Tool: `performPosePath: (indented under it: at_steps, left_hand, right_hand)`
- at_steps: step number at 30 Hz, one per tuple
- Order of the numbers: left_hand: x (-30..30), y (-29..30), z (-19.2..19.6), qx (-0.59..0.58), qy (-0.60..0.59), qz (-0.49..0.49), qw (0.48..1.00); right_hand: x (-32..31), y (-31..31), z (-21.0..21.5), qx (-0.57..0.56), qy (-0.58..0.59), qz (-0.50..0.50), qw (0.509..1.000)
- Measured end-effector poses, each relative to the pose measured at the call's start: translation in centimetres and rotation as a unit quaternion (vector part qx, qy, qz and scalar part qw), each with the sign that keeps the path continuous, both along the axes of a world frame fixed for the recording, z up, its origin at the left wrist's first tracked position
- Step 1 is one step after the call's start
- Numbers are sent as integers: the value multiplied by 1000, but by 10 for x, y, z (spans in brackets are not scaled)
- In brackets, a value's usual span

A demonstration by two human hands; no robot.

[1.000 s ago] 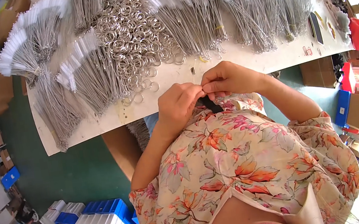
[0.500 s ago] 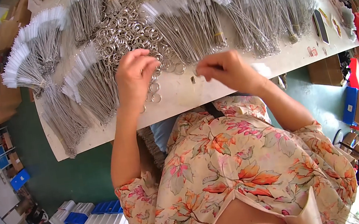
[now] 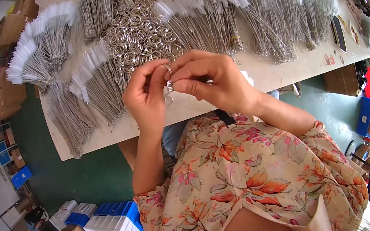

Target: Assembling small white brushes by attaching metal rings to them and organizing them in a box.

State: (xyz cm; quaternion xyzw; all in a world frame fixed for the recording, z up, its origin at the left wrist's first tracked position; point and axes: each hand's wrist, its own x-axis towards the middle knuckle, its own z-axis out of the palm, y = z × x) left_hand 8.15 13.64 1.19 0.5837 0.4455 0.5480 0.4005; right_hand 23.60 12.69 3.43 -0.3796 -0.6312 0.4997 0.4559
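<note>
My left hand [image 3: 145, 95] pinches a shiny metal ring [image 3: 169, 70] between thumb and fingertips, held upright over the table. My right hand [image 3: 216, 83] meets it from the other side, its fingers closed at a small silvery metal piece [image 3: 170, 86] just below the ring. Whether that piece is joined to the ring I cannot tell, as fingers cover part of both. Behind my hands lies a heap of loose metal rings [image 3: 138, 37]. To its right spread bundles of wire brushes [image 3: 203, 23] with white bristle ends.
More brushes [image 3: 103, 87] lie left of the heap, over the pale table [image 3: 117, 137]. A dark phone [image 3: 338, 33] rests at the table's right. On the floor at lower left stand white and blue bins [image 3: 110, 225]; a cardboard box [image 3: 343, 83] is beneath the right end.
My hands have come together: the right moved left to meet the left over the table. The ring now shows between the fingertips. The view has shifted slightly.
</note>
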Motion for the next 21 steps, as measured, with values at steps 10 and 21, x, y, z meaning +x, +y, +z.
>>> performPosePath:
  at_steps: [10,21]
  left_hand:
    - [-26,-18,34,0,-154,-186,970]
    - [-25,-28,45,239,90,-16,967]
  right_hand:
    - [2,0,11,560,-213,-81,796]
    - [-1,-1,39,-72,79,61,992]
